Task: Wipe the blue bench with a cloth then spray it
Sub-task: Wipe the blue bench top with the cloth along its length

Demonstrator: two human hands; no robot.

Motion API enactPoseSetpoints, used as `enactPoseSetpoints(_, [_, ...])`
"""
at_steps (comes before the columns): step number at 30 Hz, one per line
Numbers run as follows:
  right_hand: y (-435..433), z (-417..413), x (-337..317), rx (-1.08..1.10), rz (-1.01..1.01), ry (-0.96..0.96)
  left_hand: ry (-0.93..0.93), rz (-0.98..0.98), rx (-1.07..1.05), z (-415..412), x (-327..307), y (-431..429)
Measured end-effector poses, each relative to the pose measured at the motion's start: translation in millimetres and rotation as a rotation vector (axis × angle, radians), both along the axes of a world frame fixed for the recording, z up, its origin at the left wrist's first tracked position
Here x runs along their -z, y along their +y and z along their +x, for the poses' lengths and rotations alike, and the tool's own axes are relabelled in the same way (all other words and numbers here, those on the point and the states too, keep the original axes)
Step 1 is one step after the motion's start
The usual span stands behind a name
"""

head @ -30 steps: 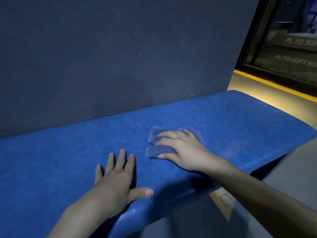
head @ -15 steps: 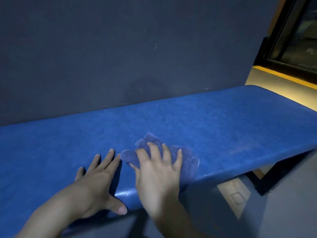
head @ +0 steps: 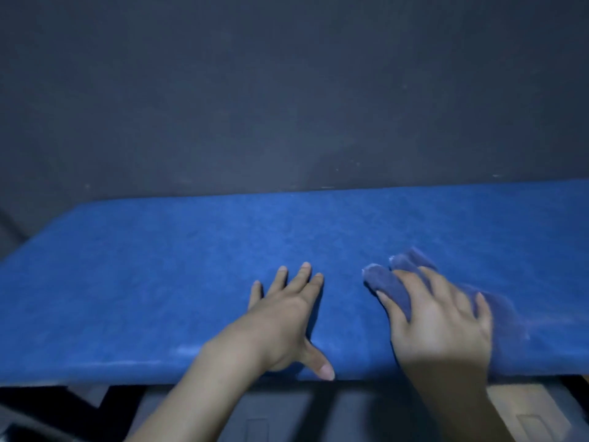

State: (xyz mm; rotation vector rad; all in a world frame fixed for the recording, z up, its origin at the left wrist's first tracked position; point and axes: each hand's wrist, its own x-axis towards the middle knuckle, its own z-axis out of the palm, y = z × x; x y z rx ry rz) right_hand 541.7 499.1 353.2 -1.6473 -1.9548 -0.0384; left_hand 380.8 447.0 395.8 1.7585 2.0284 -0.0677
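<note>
No text, label, brand, number or sign can be read anywhere in the head view. Nothing is printed on the blue bench [head: 191, 266], from its far edge to its front edge and out to its left corner. No lettering is carried by the dark wall [head: 287, 90] behind the far edge; only small pale specks are seen on it. No tag or mark is shown by the blue cloth [head: 389, 282] near the front edge at the right, which is partly blurred.
</note>
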Motion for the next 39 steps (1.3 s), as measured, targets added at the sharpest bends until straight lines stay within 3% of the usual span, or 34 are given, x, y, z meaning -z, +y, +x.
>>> enactPoseSetpoints(6, [-23,-50,5,0.027,0.115,0.093,-0.015,0.172,-0.018,-10,12,-23])
enactPoseSetpoints(12, [-23,-57,21,0.112,0.297,0.113,0.27,0.023,-0.156,-76,14,-80])
enactPoseSetpoints(16, [-49,-92,23,0.043,0.315,0.182,0.255,0.066,-0.205,-103,13,-93])
enactPoseSetpoints(19, [-81,-148,18,-0.111,0.258,0.203,0.235,0.104,-0.178,-107,20,-90])
enactPoseSetpoints(24, [-105,-214,1,-0.25,0.064,0.217,0.103,0.377,-0.13,-127,36,-97])
enactPoseSetpoints(27, [-99,-201,-1,-0.357,0.014,0.132,0.056,0.298,-0.119,-135,25,-113])
enactPoseSetpoints(30, [-93,-195,0,-0.369,0.025,0.083,0.251,0.196,-0.275,-157,18,-140])
enactPoseSetpoints(33, [-109,-215,-1,-0.341,0.017,0.058,0.297,0.149,-0.453,-180,17,-167])
enactPoseSetpoints(36, [-136,-263,-1,-0.393,-0.046,0.027,0.23,0.202,-0.487,-195,28,-173])
enactPoseSetpoints(39, [-157,-311,-8,-0.483,-0.155,-0.013,0.137,0.416,-0.416,-212,40,-172])
